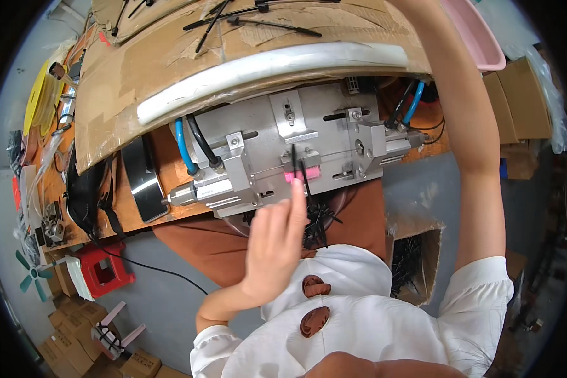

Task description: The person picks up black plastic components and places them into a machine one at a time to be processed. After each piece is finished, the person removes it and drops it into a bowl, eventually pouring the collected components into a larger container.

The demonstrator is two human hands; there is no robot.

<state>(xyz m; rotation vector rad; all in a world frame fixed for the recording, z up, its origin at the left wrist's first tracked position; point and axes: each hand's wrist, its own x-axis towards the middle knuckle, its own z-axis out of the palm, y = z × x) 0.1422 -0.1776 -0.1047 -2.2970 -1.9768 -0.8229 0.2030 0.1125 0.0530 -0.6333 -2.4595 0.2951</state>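
Observation:
My left hand (274,242) is raised in front of a metal clamping fixture (274,126), its fingers stretched out. The index fingertip is at a pink block (312,172) in the fixture's middle, beside thin black rod-like parts (304,173). Whether the finger touches them, I cannot tell. Below, beside the fingers, a heap of black parts (318,227) lies in a clear round container at my lap, partly hidden by the hand. My right forearm (472,126) reaches up past the fixture; the hand is beyond the upper edge. Several long black parts (277,26) lie on the cardboard above.
A white padded strip (264,72) edges the cardboard cover (113,101). Blue hoses (184,148) run to cylinders at both fixture ends. A dark phone (143,179) lies at left. An open carton (431,258) of black parts stands at right, a pink tub (479,38) at far right.

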